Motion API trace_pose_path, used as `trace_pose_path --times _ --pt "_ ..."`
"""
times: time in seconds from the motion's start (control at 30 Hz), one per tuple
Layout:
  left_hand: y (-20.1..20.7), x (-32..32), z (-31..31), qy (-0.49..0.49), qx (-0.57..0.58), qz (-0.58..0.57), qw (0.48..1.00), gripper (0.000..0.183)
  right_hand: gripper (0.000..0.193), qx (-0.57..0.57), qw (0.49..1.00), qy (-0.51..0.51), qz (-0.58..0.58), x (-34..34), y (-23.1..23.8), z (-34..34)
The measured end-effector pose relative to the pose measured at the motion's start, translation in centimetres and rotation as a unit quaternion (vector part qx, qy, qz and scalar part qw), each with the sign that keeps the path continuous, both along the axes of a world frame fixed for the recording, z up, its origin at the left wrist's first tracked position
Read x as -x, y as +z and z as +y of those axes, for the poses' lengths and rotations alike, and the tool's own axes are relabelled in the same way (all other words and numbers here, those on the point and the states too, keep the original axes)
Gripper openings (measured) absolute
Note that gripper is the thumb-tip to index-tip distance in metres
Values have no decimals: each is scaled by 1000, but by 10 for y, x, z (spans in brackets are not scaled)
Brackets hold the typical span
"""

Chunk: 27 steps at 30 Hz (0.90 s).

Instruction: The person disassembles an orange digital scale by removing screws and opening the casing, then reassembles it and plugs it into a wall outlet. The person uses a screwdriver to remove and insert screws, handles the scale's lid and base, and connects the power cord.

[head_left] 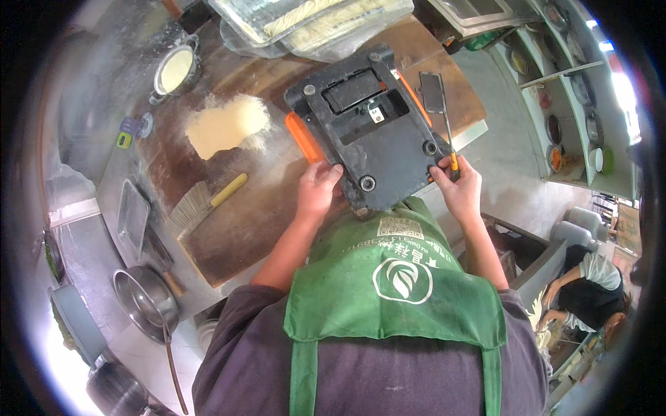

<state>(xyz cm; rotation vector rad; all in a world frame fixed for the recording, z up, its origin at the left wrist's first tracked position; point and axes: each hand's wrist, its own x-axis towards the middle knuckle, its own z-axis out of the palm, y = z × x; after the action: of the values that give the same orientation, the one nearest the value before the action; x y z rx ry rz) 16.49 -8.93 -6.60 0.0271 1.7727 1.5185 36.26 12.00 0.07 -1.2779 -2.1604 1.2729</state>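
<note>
Flour-dusted wooden worktable (229, 229) fills the view, a mound of dough (225, 125) near its far left corner and a brush (201, 202) nearer. At its near edge a black machine base (371, 132) stands tipped up, underside showing. Left hand (318, 188) grips its lower corner; right hand (458, 184) clasps a screwdriver (447, 135) beside it. Screws look seated, so work seems underway.

Both hands hold a black machine base (371, 132) upturned over the bench's (243, 229) near edge: left hand (317, 191) grips its lower left corner, right hand (459, 186) its right side with a small scraper (437, 104). A flour heap (225, 125) and brush (201, 202) lie leftward.
</note>
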Motion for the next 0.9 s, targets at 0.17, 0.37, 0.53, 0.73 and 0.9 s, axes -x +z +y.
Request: trace_pose_path --times 0.17,0.37,0.53,0.73,0.9 --pt "6 16 0 -25 -15 -116 993 29 17 16 1000 -14 15 -1 -2 -1" --pt "2 11 0 -76 6 -26 997 29 16 35 999 -24 32 2 -2 -2" --pt "0 5 -1 -95 -28 49 994 29 17 8 1000 -15 17 1 1 -2" --pt "2 8 5 -56 25 -25 998 26 19 1 1000 2 -8 1 2 0" --pt "4 18 6 -78 38 -41 995 25 13 95 995 -7 4 -4 11 19"
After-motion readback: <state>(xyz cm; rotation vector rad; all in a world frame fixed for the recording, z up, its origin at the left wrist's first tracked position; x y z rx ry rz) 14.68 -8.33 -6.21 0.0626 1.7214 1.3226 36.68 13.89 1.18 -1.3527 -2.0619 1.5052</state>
